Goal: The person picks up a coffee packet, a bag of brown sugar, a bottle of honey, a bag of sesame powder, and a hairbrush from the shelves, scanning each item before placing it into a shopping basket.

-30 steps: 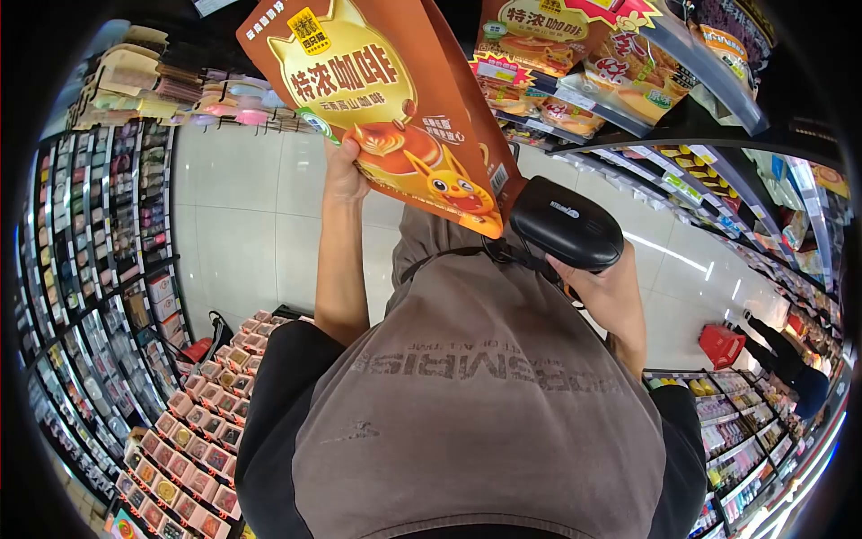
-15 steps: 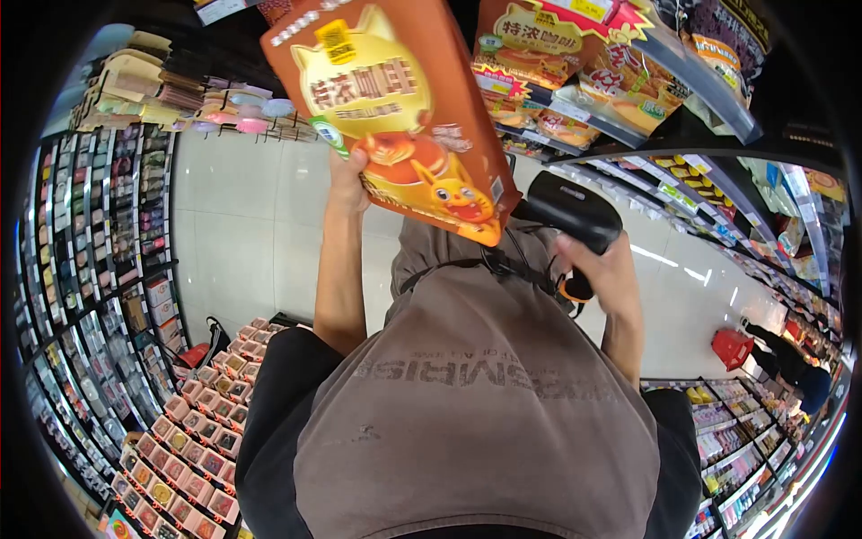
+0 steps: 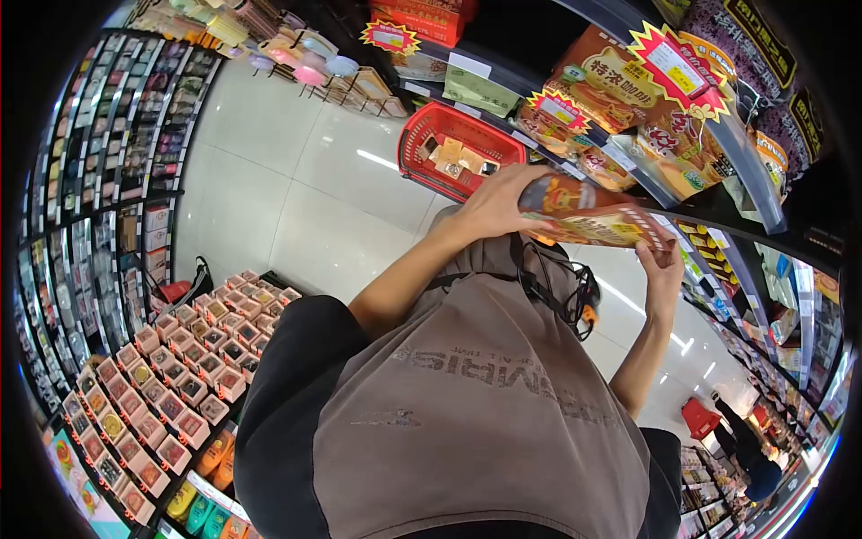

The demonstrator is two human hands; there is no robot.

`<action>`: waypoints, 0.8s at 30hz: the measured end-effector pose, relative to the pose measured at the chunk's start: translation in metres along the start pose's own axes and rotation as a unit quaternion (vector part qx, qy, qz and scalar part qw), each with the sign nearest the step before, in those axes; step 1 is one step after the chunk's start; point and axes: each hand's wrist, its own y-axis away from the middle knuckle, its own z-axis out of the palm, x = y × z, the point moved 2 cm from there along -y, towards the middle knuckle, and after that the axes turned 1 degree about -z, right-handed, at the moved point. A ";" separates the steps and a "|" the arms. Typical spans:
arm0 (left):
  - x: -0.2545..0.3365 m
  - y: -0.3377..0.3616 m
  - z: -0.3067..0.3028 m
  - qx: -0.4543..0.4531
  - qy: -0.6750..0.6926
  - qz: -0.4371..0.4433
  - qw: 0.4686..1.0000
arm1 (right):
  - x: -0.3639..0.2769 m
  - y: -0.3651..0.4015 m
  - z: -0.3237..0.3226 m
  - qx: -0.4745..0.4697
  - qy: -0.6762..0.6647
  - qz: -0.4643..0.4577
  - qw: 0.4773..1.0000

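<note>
Between my two hands is a brown and yellow coffee bag (image 3: 600, 225), turned nearly sideways and smeared by motion. My left hand (image 3: 496, 201) grips its left end, with the fingers partly hidden behind it. At the opposite end, my right hand (image 3: 663, 269) pinches the edge with thumb and fingers. Black cords (image 3: 552, 274) hang at my waist, beside a black object with an orange part (image 3: 588, 313). Just beyond the bag, similar brown coffee bags (image 3: 603, 67) stand on the shelf.
A red shopping basket (image 3: 415, 171) with several small items stands on the floor below the shelf edge (image 3: 530, 135). Starburst price tags (image 3: 680, 72) stick out from the shelf. A display of small pink boxes (image 3: 180, 368) is at lower left. A person in dark clothes (image 3: 750, 449) is at far right.
The coffee bag has moved down and right and turned nearly sideways. My right hand has let go of the black handheld device and taken the bag's other end. The red basket has come into view.
</note>
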 end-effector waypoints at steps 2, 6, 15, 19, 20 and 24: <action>-0.020 0.011 0.015 0.028 0.045 -0.029 0.998 | 0.021 -0.008 -0.005 -0.044 0.088 0.017 0.995; -0.062 0.026 0.017 0.013 0.171 -0.093 0.981 | 0.050 -0.025 0.052 -0.175 0.236 -0.069 0.953; -0.186 0.101 0.046 -0.106 -0.124 -0.114 0.980 | 0.178 -0.036 0.157 -0.281 0.501 -0.083 0.814; -0.206 0.096 0.049 -0.109 -0.200 -0.121 0.966 | 0.230 -0.041 0.169 -0.324 0.533 -0.109 0.774; -0.213 0.095 0.051 -0.142 -0.222 -0.126 0.956 | 0.242 -0.043 0.171 -0.303 0.532 -0.100 0.785; -0.209 0.066 0.038 -0.131 -0.216 -0.127 0.959 | 0.228 -0.067 0.175 -0.302 0.546 -0.066 0.778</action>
